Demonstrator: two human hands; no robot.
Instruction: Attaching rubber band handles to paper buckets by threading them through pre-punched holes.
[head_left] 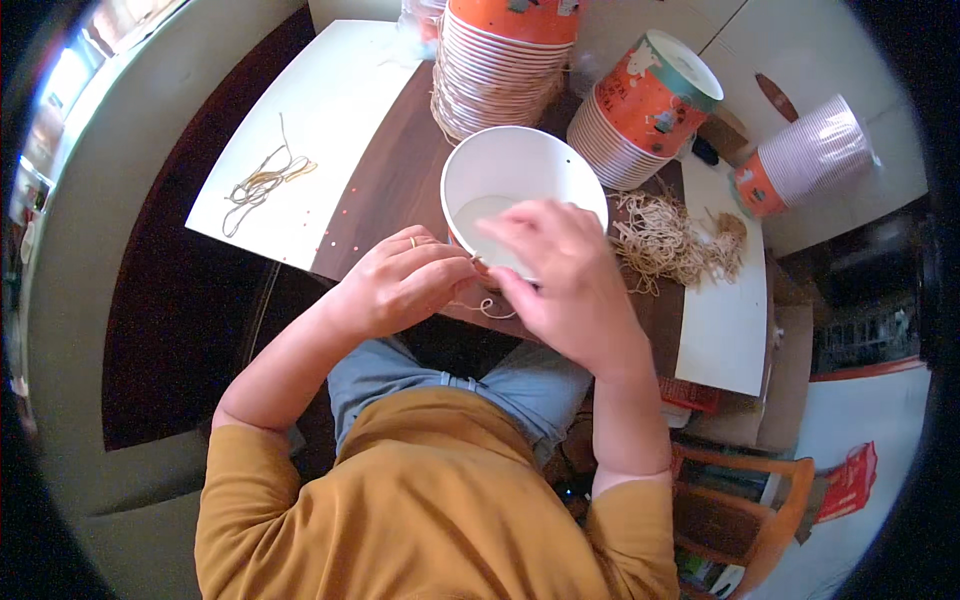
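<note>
A person's two hands meet at the near rim of a white-lined tub [515, 165], which stands mouth-up, just beyond the L hand [405, 285] & partly under the R hand [568, 275]. L fingers are curled in, tips pressed together, apparently pinching pale string [484, 308], a loop of which dangles just below; R hand is blurred, fingers spread, thumb close to the L tips; can't tell if it has hold of any strand.

Tub looks like coated card: prob. light, fairly stiff at the rolled rim, thin-walled, easily dented & a bit slick; best held by rim, w/ fingers inside & thumb outside. String looks soft, limp & prone to snag; best pinched close to its end.

Inside the tub, white wall & pale base show, w/ a dark spot, poss. a hole, on the wall beyond the R hand; the rest is hidden. Nested tubs make up the tall stack [505, 75] beyond both hands, plus an orange stack [640, 110] beyond & right of the R hand. A string pile [660, 240] lies right of it.
</note>
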